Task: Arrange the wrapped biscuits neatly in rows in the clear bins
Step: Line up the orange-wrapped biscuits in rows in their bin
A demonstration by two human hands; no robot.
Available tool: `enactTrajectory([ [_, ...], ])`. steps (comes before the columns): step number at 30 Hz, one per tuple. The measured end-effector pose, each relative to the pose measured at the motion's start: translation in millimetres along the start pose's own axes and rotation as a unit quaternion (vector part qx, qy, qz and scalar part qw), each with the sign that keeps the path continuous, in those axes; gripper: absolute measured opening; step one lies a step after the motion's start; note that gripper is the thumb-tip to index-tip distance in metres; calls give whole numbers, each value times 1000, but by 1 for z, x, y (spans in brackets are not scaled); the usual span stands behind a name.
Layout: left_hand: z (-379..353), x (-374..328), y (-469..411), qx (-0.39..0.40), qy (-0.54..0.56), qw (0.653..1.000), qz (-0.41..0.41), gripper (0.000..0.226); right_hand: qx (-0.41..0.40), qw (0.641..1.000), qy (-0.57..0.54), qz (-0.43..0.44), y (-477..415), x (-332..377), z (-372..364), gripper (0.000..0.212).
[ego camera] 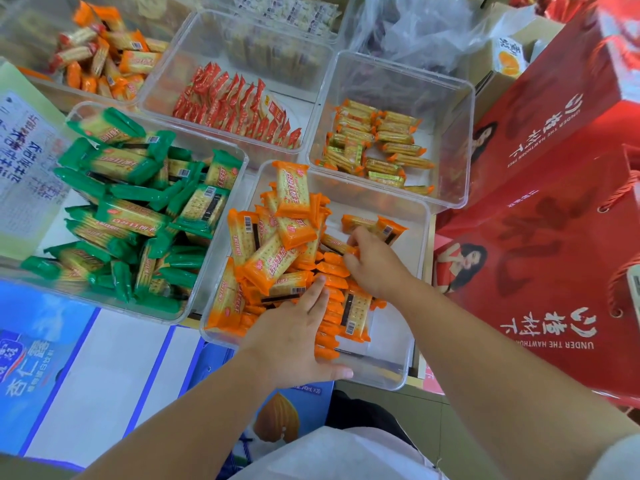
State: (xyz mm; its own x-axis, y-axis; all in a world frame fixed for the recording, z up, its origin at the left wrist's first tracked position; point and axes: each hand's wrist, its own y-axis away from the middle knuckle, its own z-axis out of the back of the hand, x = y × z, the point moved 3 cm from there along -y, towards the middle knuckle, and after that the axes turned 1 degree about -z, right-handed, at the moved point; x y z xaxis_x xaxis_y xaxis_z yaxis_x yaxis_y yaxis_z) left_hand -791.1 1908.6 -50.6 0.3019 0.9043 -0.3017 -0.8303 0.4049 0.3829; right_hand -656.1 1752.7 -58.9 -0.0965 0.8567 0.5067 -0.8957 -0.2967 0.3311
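Fingers (317,292) of the left hand (291,334) lie straight and close together, flat against the upright row (330,317) of orange packets low in the centre of the frame. The thumb is splayed over the near rim of the clear bin (388,355), which looks meant to brace the row so it does not topple while more are added. Just above, the right hand (375,263) has its fingers curled, pinching a single packet (337,244) at the row's far end, probably to stand it on edge in line. Left of the hands a loose heap (273,251) awaits sorting, so this bin seems only partly done. Further left, green packets (138,216) lie jumbled in their own bin. Higher in the frame, red packets (235,109) stand in rows, and small yellow packets (377,147) sit at upper right.
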Motion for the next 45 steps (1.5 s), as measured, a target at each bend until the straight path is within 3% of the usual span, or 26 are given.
enactTrajectory([
  [4,7,-6,0,-9,-40,999,-11,128,3,1000,-18,-8,-3,3,0,33],
  [7,20,-11,1,-32,-51,996,-69,115,32,998,-56,-27,-5,4,-5,54],
  [10,31,-18,-5,-107,-109,982,-113,99,30,993,-99,-60,-6,2,-8,45],
  [12,36,-19,-16,-107,-144,979,-97,93,40,991,-115,-60,-8,2,-8,37],
  [16,39,-11,-40,-60,-217,974,-21,92,91,986,-132,-41,-8,3,-3,41],
  [22,35,-2,-69,-39,-261,964,11,102,168,985,-41,-5,-9,4,9,54],
  [24,33,2,-70,-42,-265,963,6,101,149,989,-16,-9,-10,4,14,56],
  [28,31,6,-66,-43,-260,965,-3,98,76,991,114,-6,-13,3,25,34],
  [33,31,7,-64,-48,-245,968,-28,86,139,953,270,-5,-2,5,27,16],
  [35,31,7,-65,-44,-253,966,-26,84,138,938,318,3,1,4,22,28],
  [42,33,8,-62,-39,-263,964,-23,82,190,902,385,-36,-6,-6,-2,105],
  [45,33,11,-60,-34,-257,965,-25,82,201,893,399,-42,-7,-7,-5,112],
])
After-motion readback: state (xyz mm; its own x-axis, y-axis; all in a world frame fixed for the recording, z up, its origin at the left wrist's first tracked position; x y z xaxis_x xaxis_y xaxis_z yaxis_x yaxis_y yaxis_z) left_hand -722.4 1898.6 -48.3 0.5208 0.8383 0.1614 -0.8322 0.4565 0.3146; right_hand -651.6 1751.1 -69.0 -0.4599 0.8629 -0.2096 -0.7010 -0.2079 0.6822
